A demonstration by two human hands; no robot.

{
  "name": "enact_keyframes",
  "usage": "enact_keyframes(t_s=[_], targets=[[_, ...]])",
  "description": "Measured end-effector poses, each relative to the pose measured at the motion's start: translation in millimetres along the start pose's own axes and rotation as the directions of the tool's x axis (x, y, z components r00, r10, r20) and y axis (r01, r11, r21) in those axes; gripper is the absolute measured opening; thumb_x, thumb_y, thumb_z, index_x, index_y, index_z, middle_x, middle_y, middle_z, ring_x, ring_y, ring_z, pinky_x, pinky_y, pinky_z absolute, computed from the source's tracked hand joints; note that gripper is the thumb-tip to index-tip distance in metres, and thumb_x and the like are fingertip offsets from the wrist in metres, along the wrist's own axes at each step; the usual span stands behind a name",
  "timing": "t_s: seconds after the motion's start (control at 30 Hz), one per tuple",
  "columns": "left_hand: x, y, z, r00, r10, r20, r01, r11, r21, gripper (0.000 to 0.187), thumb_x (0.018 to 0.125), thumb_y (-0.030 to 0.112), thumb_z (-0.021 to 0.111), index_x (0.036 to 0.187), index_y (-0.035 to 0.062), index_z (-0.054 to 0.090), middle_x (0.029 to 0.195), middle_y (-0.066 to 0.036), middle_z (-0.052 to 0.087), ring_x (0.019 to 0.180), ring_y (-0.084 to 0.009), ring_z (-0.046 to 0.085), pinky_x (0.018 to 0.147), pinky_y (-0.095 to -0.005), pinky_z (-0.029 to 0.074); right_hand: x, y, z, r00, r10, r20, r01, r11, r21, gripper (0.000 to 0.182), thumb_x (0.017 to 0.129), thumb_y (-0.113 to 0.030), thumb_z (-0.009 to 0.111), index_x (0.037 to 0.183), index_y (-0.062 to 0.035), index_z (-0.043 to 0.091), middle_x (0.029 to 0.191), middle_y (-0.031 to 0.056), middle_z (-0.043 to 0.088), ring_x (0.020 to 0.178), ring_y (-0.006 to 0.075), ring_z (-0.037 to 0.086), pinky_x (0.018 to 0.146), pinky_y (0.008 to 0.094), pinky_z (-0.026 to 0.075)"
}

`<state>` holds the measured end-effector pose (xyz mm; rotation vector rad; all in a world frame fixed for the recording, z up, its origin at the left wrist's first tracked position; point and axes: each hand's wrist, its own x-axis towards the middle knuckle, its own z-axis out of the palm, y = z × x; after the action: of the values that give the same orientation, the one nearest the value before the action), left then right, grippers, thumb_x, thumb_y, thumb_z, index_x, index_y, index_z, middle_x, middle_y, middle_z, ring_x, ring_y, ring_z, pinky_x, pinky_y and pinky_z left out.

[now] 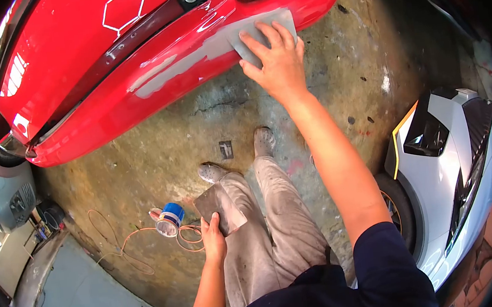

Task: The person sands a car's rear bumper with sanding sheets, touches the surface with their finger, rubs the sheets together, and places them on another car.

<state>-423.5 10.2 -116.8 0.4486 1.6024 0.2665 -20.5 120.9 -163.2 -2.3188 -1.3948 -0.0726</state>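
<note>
My right hand [278, 70] presses a flat grey putty spreader [271, 19] against the lower edge of a red car bumper [101, 123]. Its fingers are splayed over the sheet, with the thumb at the near edge. A long smear of grey putty [176, 71] runs along the bumper to the left of the spreader. Lower down, in front of my legs, my left hand [213, 239] grips a thin squarish plate [218, 206], brownish grey with a paler corner. The thumb lies on top; the other fingers are mostly hidden. Just left of it is a blue can [173, 211].
An orange hose [127, 239] lies coiled on the stained concrete floor [163, 155]. At the right stands a white and black car front [436, 165] with its wheel [403, 212]. A grey vehicle part [0, 189] is at the far left. My shoes [264, 141] stand near the bumper.
</note>
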Motion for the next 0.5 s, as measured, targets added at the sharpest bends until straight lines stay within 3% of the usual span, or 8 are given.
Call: enact_keyframes(t_s=[0.2,0.33,0.5], targets=[[1,3,5,0.998,0.051,0.031,-0.052,0.997,0.052,0.043,0.100,0.020,0.059,0.133,-0.0046,0.045,0.123,-0.013,0.061,0.109,-0.0195,0.059,0.098,-0.0315,0.046,-23,2,-18,0.982,0.020,0.189,-0.012,0.999,-0.040,0.051,0.080,-0.037,0.074,0.129,-0.0287,0.065,0.141,0.0050,0.051,0.136,0.0328,0.039,0.108,0.0615,0.027],[-4,6,17,1.000,0.028,-0.011,-0.027,0.998,0.062,0.043,0.099,0.021,0.060,0.132,-0.0043,0.046,0.123,-0.013,0.061,0.108,-0.0197,0.060,0.098,-0.0313,0.046,0,0,-27,0.996,0.010,0.085,-0.009,1.000,-0.011,0.050,0.080,-0.038,0.074,0.129,-0.0279,0.065,0.142,0.0055,0.050,0.137,0.0331,0.038,0.107,0.0640,0.027],[-2,3,14,0.998,0.040,0.048,-0.046,0.993,0.112,0.045,0.100,0.023,0.059,0.132,-0.0050,0.046,0.124,-0.013,0.061,0.110,-0.0209,0.059,0.100,-0.0317,0.044,6,-8,-7,0.999,0.029,0.028,-0.030,0.999,0.034,0.049,0.080,-0.039,0.074,0.127,-0.0277,0.066,0.141,0.0052,0.050,0.137,0.0336,0.037,0.106,0.0653,0.027]])
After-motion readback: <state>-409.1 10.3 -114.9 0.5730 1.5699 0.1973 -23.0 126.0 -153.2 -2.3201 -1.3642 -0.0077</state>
